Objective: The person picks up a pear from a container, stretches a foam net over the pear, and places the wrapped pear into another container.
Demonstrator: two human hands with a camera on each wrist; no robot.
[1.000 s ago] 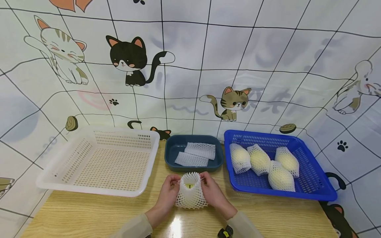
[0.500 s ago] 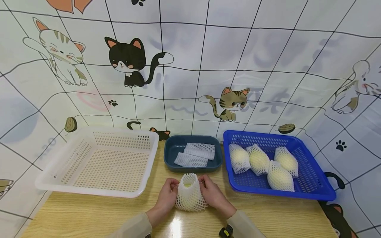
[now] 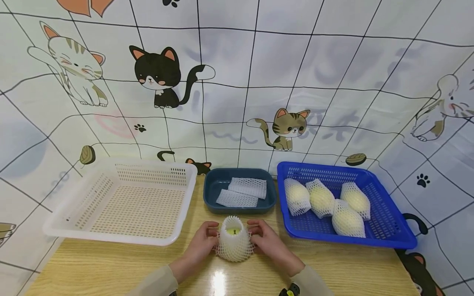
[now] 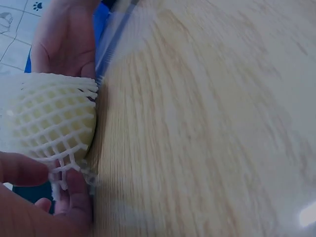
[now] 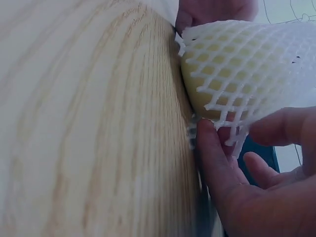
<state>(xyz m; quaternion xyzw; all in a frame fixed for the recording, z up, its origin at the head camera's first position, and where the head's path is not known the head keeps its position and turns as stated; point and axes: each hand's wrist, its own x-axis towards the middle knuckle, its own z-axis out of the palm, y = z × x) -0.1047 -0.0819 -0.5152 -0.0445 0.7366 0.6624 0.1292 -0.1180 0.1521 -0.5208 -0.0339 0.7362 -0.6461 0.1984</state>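
A pale yellow-green fruit (image 3: 234,231) with a short dark stem stands upright on the table in front of me, inside a white foam fruit net (image 3: 234,248). The net's top stands open around the stem, and its lower edge flares out near the tabletop. My left hand (image 3: 201,243) pinches that lower edge on the left between thumb and fingers. On the opposite side my right hand (image 3: 270,243) pinches the edge the same way. Through the mesh in the right wrist view, the fruit's yellow skin (image 5: 197,94) shows, bare at its base.
A white plastic basket (image 3: 168,238) stands at the left. Behind the hands, a dark teal tray (image 3: 209,193) holds flat foam nets (image 3: 237,198). At the right, a blue basket (image 3: 314,238) contains several netted fruits (image 3: 348,220). A cat-patterned sheet (image 3: 229,102) hangs behind.
Both hands have moved from the net's upper sides down to its lower edge. The net's top, narrower half a second ago, shows the stem again.
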